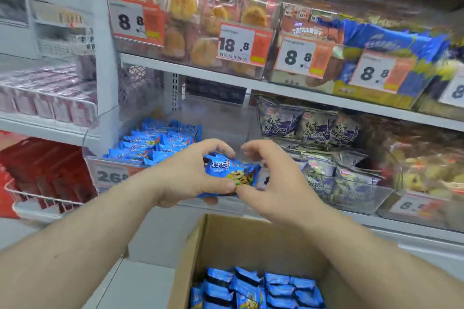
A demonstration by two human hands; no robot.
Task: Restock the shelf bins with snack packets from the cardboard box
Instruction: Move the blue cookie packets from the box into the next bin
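Both hands on one blue snack packet, just short of the bin.

Left hand [190, 173] curls round the blue snack packet [231, 174]; right hand [271, 183] pinches its near corner, other fingers loosely curled, though blur softens the fingertips. Packet sits in front of the clear shelf bin [226, 128], apart from it. Bin holds blue packets on its left side; right and back look bare. Cardboard box [195, 258] below holds many more, so restocking seems partway. Open room above the bin under the upper shelf [200, 71].

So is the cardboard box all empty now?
No, the cardboard box still has lots of blue snack packets packed inside it, below the hands.
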